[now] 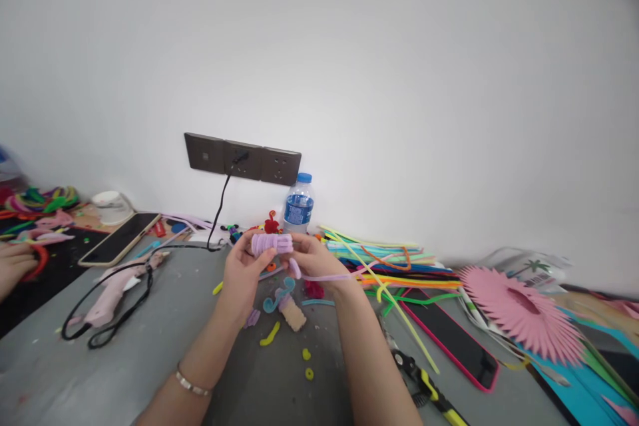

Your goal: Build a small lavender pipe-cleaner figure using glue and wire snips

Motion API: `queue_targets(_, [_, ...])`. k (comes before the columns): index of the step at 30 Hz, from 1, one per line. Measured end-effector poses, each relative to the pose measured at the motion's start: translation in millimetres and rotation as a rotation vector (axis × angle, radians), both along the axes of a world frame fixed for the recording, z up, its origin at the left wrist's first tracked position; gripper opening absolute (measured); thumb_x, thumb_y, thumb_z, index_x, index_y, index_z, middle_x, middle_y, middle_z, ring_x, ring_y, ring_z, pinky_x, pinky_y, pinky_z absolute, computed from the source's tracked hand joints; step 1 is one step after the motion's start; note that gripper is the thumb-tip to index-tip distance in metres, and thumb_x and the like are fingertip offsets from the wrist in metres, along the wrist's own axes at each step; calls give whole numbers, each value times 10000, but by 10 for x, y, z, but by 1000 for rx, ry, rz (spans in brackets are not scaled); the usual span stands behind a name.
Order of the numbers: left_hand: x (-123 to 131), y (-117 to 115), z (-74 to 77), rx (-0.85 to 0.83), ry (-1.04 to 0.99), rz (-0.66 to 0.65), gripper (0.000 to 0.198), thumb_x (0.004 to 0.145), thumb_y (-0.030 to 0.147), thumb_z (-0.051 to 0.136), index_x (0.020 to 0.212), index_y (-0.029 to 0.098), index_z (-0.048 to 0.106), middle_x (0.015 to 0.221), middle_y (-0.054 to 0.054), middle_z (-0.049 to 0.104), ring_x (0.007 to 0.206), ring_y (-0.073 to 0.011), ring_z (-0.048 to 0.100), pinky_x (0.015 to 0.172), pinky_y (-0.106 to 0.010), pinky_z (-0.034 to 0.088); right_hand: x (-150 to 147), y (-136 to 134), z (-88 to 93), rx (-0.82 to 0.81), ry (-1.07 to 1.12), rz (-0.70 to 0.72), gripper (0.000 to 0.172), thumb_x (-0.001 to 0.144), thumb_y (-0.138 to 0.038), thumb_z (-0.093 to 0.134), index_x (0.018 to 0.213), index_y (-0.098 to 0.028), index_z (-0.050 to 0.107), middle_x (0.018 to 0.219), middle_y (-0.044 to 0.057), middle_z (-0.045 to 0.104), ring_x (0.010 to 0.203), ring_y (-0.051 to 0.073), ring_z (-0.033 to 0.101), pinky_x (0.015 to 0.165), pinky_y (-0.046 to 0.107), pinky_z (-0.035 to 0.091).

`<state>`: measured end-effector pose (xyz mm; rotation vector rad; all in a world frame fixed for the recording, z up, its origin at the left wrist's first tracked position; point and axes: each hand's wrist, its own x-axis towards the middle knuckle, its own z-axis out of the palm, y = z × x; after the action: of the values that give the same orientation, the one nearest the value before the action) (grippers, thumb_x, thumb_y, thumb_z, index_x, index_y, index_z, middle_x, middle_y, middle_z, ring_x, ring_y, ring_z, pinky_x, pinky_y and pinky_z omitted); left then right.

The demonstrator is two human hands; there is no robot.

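Note:
My left hand point(245, 274) pinches a bundle of lilac pipe cleaners point(265, 244), wound in rings at its left part, with straight strands at the right. Fingers of my right hand point(314, 257) close round the strands' right end. From there a loose lilac length curls down and trails right across my right wrist. Below the hands on the grey table lie a beige-and-lilac pipe cleaner piece point(291, 313), a blue curled pipe cleaner point(279, 295) and small yellow pieces point(270, 334).
A pink glue gun point(110, 296) with a black cord lies left, beside a phone point(120, 239). A water bottle point(298, 205) stands behind. Right are pipe cleaners point(399, 266), pliers point(429, 383), a pink-cased phone point(454, 339) and a pink fringed disc point(522, 313). Another person's hand point(14, 266) touches red-handled scissors.

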<state>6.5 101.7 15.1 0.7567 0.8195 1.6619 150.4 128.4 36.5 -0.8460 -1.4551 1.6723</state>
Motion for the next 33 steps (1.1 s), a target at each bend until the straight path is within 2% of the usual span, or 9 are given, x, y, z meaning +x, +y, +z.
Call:
queue_targets(4, [-3, 3, 54, -27, -20, 46, 462, 523, 257, 887, 897, 175, 630, 785, 18, 686, 712, -118, 637, 654, -209, 537, -66, -34, -2, 50, -39, 51, 266, 715, -349, 763, 869, -160, 658, 624, -33, 621, 546, 105, 538, 533, 226, 419])
queue_targets(9, [-39, 8, 58, -42, 36, 106, 429, 575, 273, 862, 923, 186, 625, 742, 36, 667, 640, -102, 621, 601, -194, 521, -89, -123, 86, 26, -183, 146, 182, 740, -311, 719, 781, -143, 664, 691, -1, 669, 612, 123, 587, 586, 240, 450])
queue_targets(17, [-88, 36, 12, -48, 162, 187, 417, 609, 265, 852, 952, 187, 630, 706, 34, 663, 627, -109, 636, 587, -185, 508, -9, -225, 195, -69, -199, 125, 314, 740, -201, 712, 891, -225, 438, 609, -98, 585, 540, 99, 571, 541, 198, 418])
queue_targets(19, [-89, 23, 30, -49, 212, 205, 401, 615, 264, 848, 945, 187, 635, 710, 27, 670, 637, -119, 644, 592, -195, 514, 36, -238, 243, -44, -217, 185, 229, 800, -213, 657, 897, -228, 451, 608, -108, 554, 464, 75, 529, 481, 178, 391])
queue_targets(22, [-104, 17, 49, -37, 245, 241, 396, 616, 262, 847, 942, 190, 635, 689, 32, 662, 656, -133, 654, 617, -211, 523, 112, -269, 354, 9, -302, 391, 55, 887, -251, 559, 874, -200, 545, 584, -89, 538, 370, 45, 411, 387, 168, 304])
queue_targets(24, [-122, 22, 55, -24, 235, 255, 402, 617, 268, 848, 947, 189, 633, 689, 34, 662, 669, -136, 657, 646, -220, 527, 165, -315, 450, 5, -317, 536, 168, 933, -299, 507, 871, -174, 600, 548, -76, 511, 371, 50, 363, 372, 177, 269])
queue_targets(26, [-139, 24, 66, -14, 227, 257, 404, 617, 274, 848, 947, 186, 631, 711, 27, 671, 686, -138, 661, 673, -228, 529, 215, -390, 559, 25, -275, 588, 259, 963, -353, 480, 885, -159, 632, 526, -77, 449, 407, 62, 354, 399, 189, 261])
queue_targets(30, [-137, 3, 113, 7, 276, 219, 380, 612, 250, 843, 915, 187, 622, 763, 9, 688, 746, -147, 669, 722, -239, 532, 288, -588, 769, 171, -252, 443, 320, 988, -368, 455, 892, -156, 675, 559, -56, 401, 495, 84, 353, 477, 223, 270])
queue_targets(33, [-103, -14, 111, 19, 334, 93, 379, 592, 241, 842, 894, 188, 619, 798, -1, 698, 763, -152, 666, 738, -250, 536, 316, -697, 869, 284, -319, 202, 313, 990, -356, 435, 924, -179, 685, 571, -48, 379, 499, 96, 300, 471, 243, 230])
